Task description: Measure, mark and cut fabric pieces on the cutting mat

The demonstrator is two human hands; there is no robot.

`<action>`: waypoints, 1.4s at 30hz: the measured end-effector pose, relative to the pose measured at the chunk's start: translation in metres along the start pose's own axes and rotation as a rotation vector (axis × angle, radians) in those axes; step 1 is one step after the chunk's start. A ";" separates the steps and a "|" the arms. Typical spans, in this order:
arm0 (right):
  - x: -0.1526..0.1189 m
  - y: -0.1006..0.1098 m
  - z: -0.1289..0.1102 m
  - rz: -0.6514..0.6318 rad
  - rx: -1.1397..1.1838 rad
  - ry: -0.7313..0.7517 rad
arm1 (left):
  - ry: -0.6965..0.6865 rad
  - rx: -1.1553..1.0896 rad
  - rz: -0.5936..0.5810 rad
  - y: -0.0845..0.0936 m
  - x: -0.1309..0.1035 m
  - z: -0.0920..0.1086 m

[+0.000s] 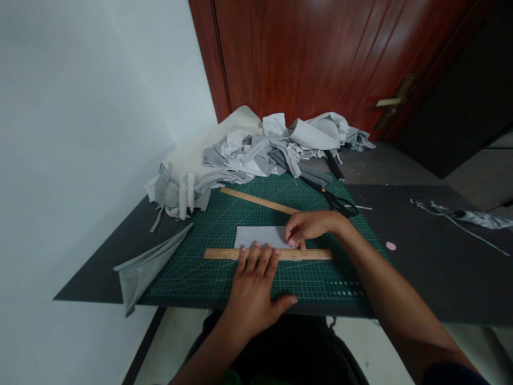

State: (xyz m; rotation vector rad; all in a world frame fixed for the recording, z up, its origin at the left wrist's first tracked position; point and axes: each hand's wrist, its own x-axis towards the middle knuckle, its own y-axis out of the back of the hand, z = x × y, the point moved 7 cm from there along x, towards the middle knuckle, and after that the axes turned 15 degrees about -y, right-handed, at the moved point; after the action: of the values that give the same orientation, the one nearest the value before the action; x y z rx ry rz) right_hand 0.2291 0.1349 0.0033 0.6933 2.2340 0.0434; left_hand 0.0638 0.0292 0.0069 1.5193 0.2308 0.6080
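Dark surface (425, 278), green mat (192, 278): on the mat lies pale grey cloth (260, 236), probably light, limp, best lifted by a corner; it looks flat, straight-edged. Left hand (251, 294) presses the wooden ruler (216, 254) across it, fingers outstretched; right hand's (312, 224) fingers curl alongside, grip unclear.

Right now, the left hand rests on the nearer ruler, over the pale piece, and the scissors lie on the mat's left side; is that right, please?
Not quite: the head view shows the scissors on the right side of the mat. The left hand does rest on the nearer ruler, over the pale piece.
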 end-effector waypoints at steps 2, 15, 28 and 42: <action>-0.004 0.005 0.000 0.026 0.019 0.016 | -0.001 0.000 -0.002 0.000 0.000 0.000; -0.013 0.020 -0.001 0.125 0.038 0.080 | -0.008 0.000 0.007 0.001 0.000 0.001; -0.013 0.024 0.001 0.117 0.114 0.090 | -0.009 0.005 0.018 0.000 0.001 0.000; 0.001 0.006 0.006 0.001 0.117 -0.003 | -0.013 0.007 0.007 0.000 0.001 0.000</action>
State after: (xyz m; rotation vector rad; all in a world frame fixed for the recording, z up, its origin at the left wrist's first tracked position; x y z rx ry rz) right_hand 0.2352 0.1397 0.0001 0.7573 2.2470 -0.0883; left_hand 0.0648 0.0293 0.0071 1.5310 0.2182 0.6028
